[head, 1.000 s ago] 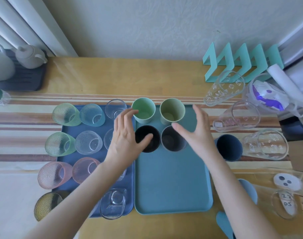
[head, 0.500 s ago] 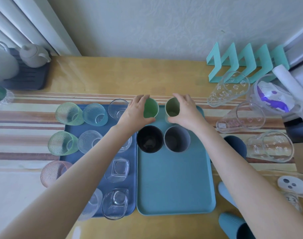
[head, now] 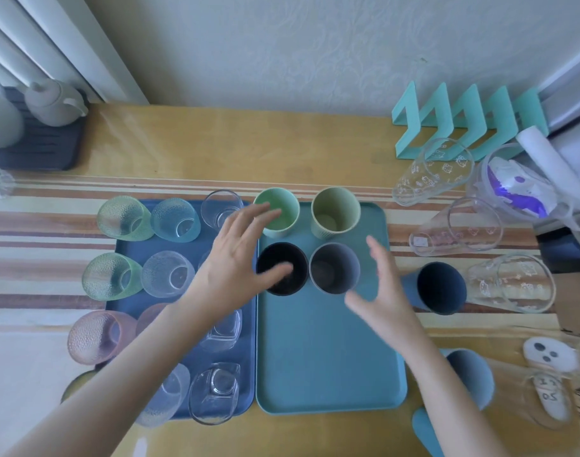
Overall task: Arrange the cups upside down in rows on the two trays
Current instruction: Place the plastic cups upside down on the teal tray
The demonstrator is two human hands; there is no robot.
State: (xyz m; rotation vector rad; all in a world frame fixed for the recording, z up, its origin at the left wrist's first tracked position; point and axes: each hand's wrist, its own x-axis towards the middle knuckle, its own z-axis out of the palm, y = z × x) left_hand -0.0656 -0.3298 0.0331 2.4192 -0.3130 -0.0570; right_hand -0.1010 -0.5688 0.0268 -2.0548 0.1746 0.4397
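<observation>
Wooden table [head: 183, 143] against a pale wall, bearing two adjoining trays. Dark blue tray [head: 133, 245]: rows of glass cups. Teal tray [head: 315, 357]: four cups in a square at its far end, namely green cup [head: 282, 209], olive cup [head: 336, 206], black cup [head: 282, 268], grey cup [head: 335, 272]. Left hand [head: 236, 258] and right hand [head: 384, 291] hover with fingers spread, holding nothing, flanking the near pair.

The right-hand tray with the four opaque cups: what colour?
Teal tray, plain, seen in the head view.
</observation>
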